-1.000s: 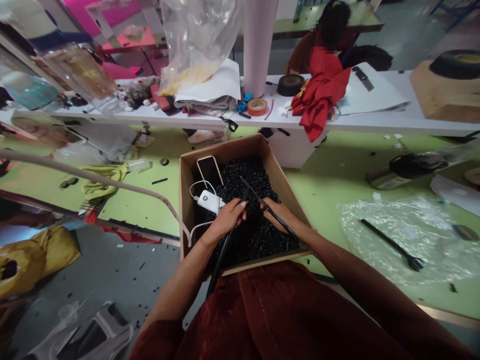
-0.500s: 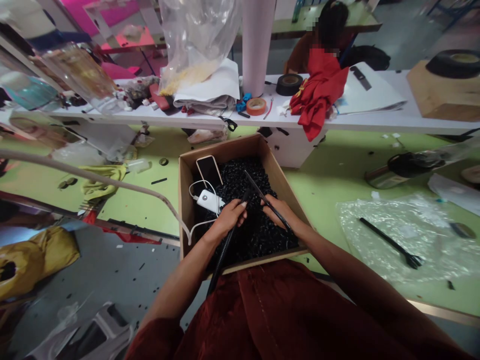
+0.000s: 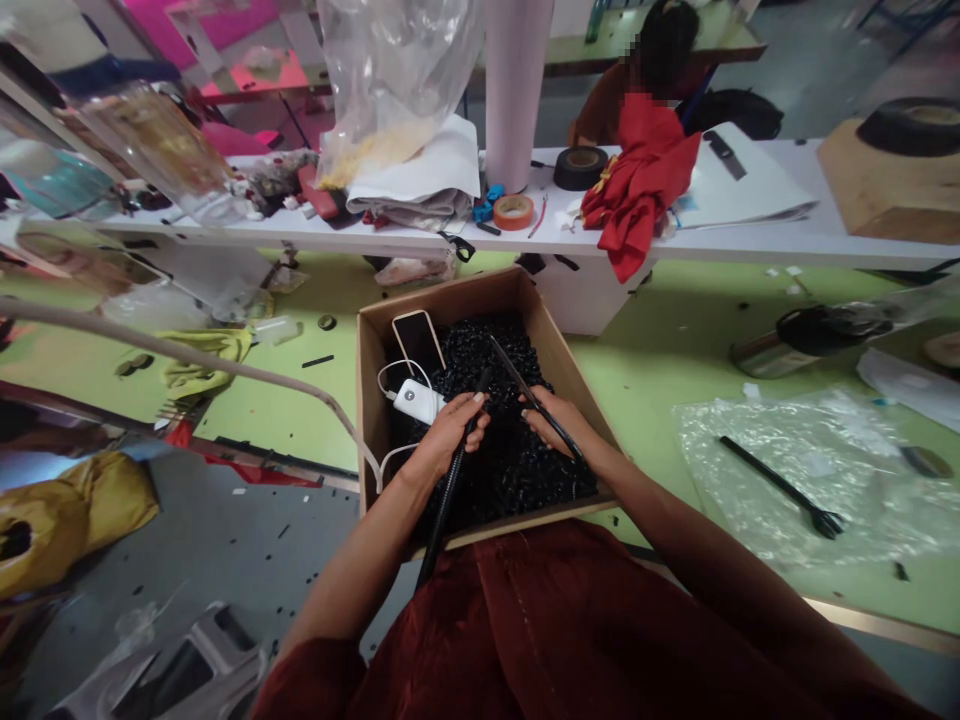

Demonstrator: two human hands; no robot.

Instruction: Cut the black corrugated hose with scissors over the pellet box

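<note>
My left hand [image 3: 455, 425] is closed around a black ribbed tube [image 3: 444, 505], whose lower end runs down over the near edge of a cardboard box [image 3: 574, 360]. In my right hand [image 3: 556, 420] is a pair of scissors [image 3: 511, 366], with the blade pointing up and away and a dark handle along the palm. Both hands hang over a heap of small black pieces [image 3: 525, 482] that fills the box. Beside my left hand lie a white power bank [image 3: 417, 399] with a cable and a phone [image 3: 418, 338].
A pale cable [image 3: 225, 362] crosses from the left to the box. On the green table [image 3: 645, 380], a plastic sheet [image 3: 750, 430] carries a black rod [image 3: 780, 475]. The white shelf [image 3: 540, 235] holds tape rolls and red cloth [image 3: 637, 190]. Another person sits beyond.
My left hand has drawn slightly left and down with the tube, so its tip is farther from the scissors. My right hand has barely moved.
</note>
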